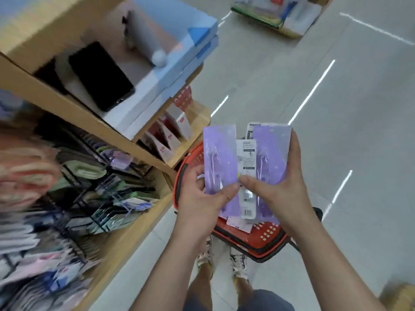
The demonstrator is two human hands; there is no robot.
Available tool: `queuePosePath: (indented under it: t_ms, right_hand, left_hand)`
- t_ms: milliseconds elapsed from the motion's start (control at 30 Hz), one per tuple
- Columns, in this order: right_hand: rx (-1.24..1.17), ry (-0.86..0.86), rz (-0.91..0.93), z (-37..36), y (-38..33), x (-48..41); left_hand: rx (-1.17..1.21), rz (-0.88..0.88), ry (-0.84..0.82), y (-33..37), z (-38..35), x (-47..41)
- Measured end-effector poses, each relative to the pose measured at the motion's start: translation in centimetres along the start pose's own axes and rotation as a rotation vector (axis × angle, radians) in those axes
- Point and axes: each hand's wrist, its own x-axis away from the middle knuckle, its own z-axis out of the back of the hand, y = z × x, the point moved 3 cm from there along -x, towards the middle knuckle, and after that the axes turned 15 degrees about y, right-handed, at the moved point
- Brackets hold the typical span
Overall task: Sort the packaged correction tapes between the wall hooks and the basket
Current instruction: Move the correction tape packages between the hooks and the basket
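I hold a fan of purple correction-tape packages above the red basket (pixel 267 237). My left hand (pixel 202 196) pinches the left purple package (pixel 219 158) at its lower edge. My right hand (pixel 278 189) grips the right purple package (pixel 272 153), its thumb pressing across the front. Between them a white-backed package (pixel 246 158) shows its printed label and barcode. More packages lie in the basket below, mostly hidden. Black wire wall hooks (pixel 98 176) with hanging packets are at the left, blurred.
Wooden shelves (pixel 74 108) run along the left with a black tablet (pixel 101 75), blue boxes (pixel 179 63) and red-and-white boxes (pixel 175 129). Grey tiled floor (pixel 336 108) spreads to the right. My legs and shoes (pixel 224 263) stand behind the basket. Goods lie on the floor far back (pixel 278 14).
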Motion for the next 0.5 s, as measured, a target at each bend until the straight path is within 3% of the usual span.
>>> queuePosePath:
  t_ms: [133, 367, 500]
  right_hand:
    - [-0.018, -0.180, 0.098, -0.2, -6.6, 3.0]
    - [-0.061, -0.347, 0.319, -1.5, -15.6, 9.6]
    - [-0.032, -0.499, 0.452, -4.6, -19.2, 12.9]
  left_hand:
    - [0.114, -0.082, 0.096, 4.8, 2.7, 6.1]
    - [0.288, -0.090, 0.241, 9.4, 9.0, 14.0]
    - [0.404, -0.166, 0.416, 11.1, 13.6, 17.1]
